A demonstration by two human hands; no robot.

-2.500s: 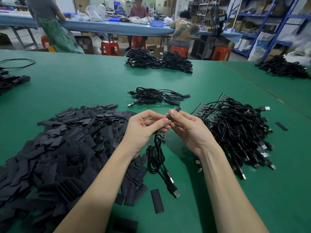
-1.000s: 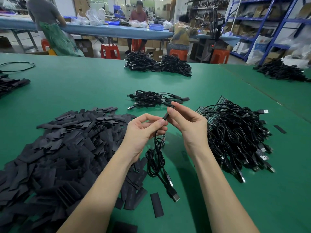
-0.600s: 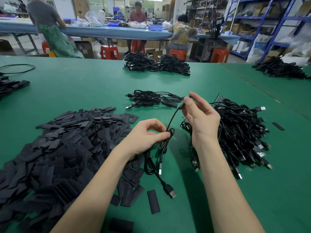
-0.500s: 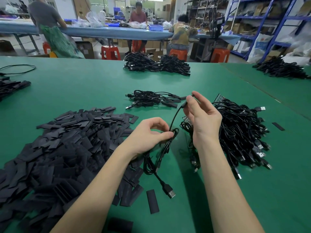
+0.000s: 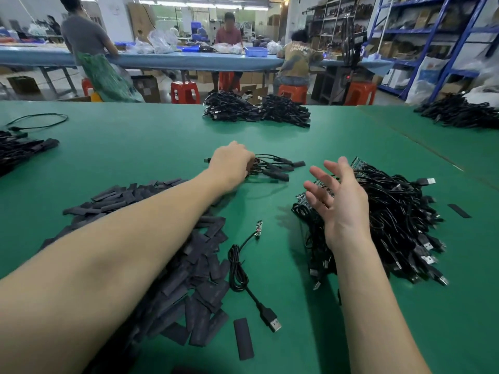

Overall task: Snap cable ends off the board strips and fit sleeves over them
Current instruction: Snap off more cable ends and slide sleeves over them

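Observation:
My left hand (image 5: 231, 164) reaches forward, fingers curled down on a black cable at the small pile of sleeved cables (image 5: 278, 168); its fingertips are hidden. My right hand (image 5: 337, 201) hovers open, fingers spread, over the left side of the big tangle of black cables (image 5: 391, 217) that lies on green board strips (image 5: 359, 164). A loose coiled cable (image 5: 237, 268) lies between my arms, with a bare board end (image 5: 258, 228) and a USB plug (image 5: 272, 323). Under my left forearm spreads the heap of flat black sleeves (image 5: 189, 265).
One single sleeve (image 5: 243, 338) lies near the plug and another (image 5: 459, 211) right of the tangle. More cable piles sit at the far edge (image 5: 256, 109), far right (image 5: 459, 112) and far left (image 5: 21, 149) of the green table (image 5: 135, 147). People work at a blue bench behind.
My left hand has carried the cable forward from the middle to the sleeved pile. My right hand has let go of the cable end and opened over the tangle.

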